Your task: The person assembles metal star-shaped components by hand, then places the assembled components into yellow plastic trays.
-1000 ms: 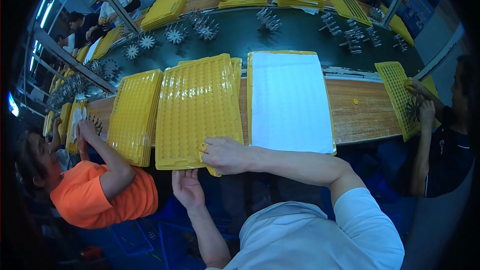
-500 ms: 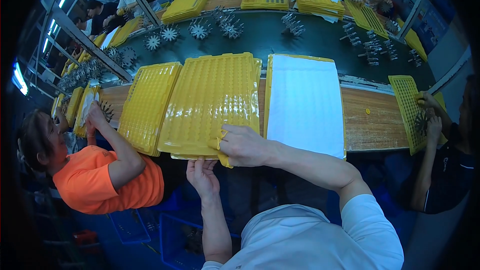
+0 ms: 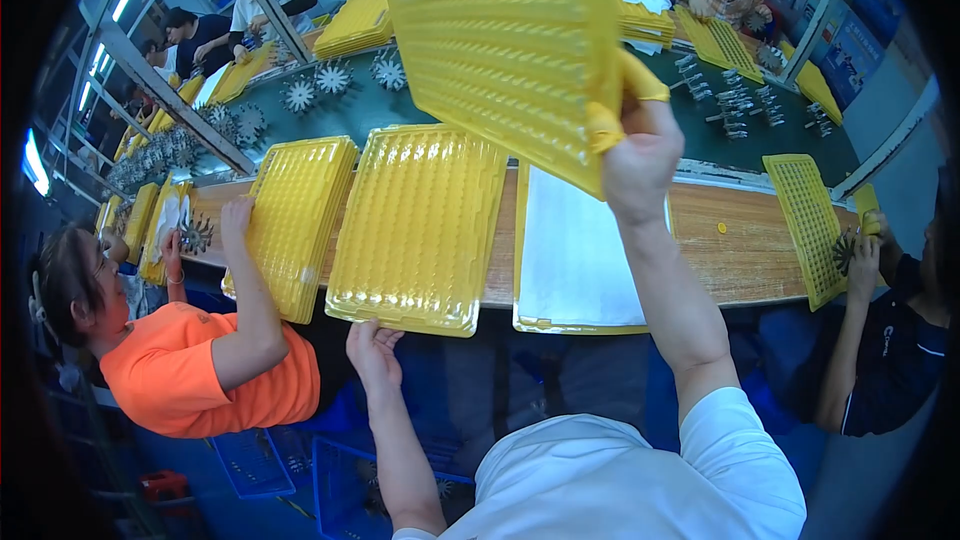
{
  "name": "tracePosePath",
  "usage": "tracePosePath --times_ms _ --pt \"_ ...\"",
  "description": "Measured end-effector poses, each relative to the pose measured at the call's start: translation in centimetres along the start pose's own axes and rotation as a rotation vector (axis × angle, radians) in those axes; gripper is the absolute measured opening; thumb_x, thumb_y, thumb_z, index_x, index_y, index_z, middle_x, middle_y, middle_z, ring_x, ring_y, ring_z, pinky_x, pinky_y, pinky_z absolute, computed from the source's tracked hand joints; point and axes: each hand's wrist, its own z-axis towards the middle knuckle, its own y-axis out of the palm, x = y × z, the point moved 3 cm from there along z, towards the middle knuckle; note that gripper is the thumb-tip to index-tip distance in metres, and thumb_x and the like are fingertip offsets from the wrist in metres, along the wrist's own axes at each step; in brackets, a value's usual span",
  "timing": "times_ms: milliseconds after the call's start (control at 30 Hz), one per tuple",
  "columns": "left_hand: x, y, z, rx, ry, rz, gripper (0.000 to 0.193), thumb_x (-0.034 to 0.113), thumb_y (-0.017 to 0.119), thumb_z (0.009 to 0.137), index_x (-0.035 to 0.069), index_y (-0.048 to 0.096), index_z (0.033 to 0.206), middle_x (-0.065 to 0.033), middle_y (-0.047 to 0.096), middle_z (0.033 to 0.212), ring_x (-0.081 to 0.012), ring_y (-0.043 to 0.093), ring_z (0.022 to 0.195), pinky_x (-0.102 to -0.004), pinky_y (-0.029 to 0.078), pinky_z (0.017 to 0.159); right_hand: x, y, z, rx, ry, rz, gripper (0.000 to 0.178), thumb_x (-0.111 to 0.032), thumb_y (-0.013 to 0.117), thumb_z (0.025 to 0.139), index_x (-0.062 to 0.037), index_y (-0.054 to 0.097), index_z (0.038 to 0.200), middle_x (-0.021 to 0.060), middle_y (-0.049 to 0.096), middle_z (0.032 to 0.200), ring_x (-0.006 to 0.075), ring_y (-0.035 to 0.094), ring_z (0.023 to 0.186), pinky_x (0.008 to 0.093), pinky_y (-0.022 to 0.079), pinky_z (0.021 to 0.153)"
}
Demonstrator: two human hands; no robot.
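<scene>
My right hand (image 3: 645, 162), with yellow finger cots on its fingers, is closed on the edge of a yellow plastic tray (image 3: 505, 55). The tray is raised and tilted above the table, its rows of moulded pockets showing. Below it lies a stack of similar yellow trays (image 3: 415, 230). My left hand (image 3: 376, 352) is at the near edge of this stack, palm up, its fingers loosely bent and apart, the fingertips touching or just short of the edge. A white sheet (image 3: 578, 250) covers another yellow tray to the right, partly hidden by the raised tray and my right forearm.
Another tray stack (image 3: 290, 225) stands at the left, where a person in orange (image 3: 210, 360) has a hand on it. Metal star-shaped parts (image 3: 332, 77) sit on the green belt (image 3: 360, 110) beyond. At the right, a person in dark clothes handles a yellow tray (image 3: 800, 225). Blue crates (image 3: 335, 485) stand below.
My right hand has lifted a yellow tray off the stack, up and to the right. My left hand has shifted slightly left. The person in orange has brought a hand to the left stack.
</scene>
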Motion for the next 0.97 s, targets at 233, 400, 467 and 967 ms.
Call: tracePosePath --times_ms 233,400,467,967 --pt "0.8 -1.1 0.4 0.161 0.027 0.189 0.020 0.024 0.068 0.099 0.006 0.065 0.106 -0.0047 0.067 0.085 -0.0122 0.065 0.060 -0.0243 0.052 0.055 0.8 -7.3 0.4 0.236 0.156 0.314 0.050 0.003 0.065 0.094 0.0048 0.051 0.142 0.0105 0.064 0.131 0.0182 0.064 0.115 0.0316 0.052 0.100" --pt "1.3 -1.6 -1.7 0.408 0.282 0.310 0.023 0.024 0.071 0.099 0.003 0.065 0.106 0.0003 0.057 0.078 -0.0038 0.042 0.046 -0.0204 0.030 0.040 -0.8 -11.5 0.8 0.300 0.036 0.315 0.049 0.006 0.063 0.094 0.0049 0.052 0.141 0.0114 0.066 0.127 0.0175 0.065 0.111 0.0308 0.054 0.097" --pt "2.0 0.0 -3.0 0.383 0.353 0.337 0.021 0.022 0.069 0.101 0.002 0.065 0.107 0.0000 0.058 0.079 -0.0038 0.042 0.050 -0.0206 0.033 0.043 -3.1 -12.8 1.0 0.247 -0.057 0.236 0.048 0.004 0.065 0.094 0.0048 0.053 0.140 0.0121 0.065 0.128 0.0179 0.065 0.112 0.0315 0.054 0.098" --pt "9.5 25.9 -5.6 -0.722 -0.181 -0.176 0.093 0.072 0.049 0.096 0.006 0.032 0.159 -0.0177 0.050 0.152 -0.0313 0.052 0.137 -0.0447 0.035 0.121 -9.7 -10.0 -7.1 -0.793 -0.839 -0.545 0.044 -0.018 0.067 0.065 -0.0127 0.079 0.107 0.0052 0.074 0.110 0.0189 0.061 0.079 0.0336 0.054 0.067"
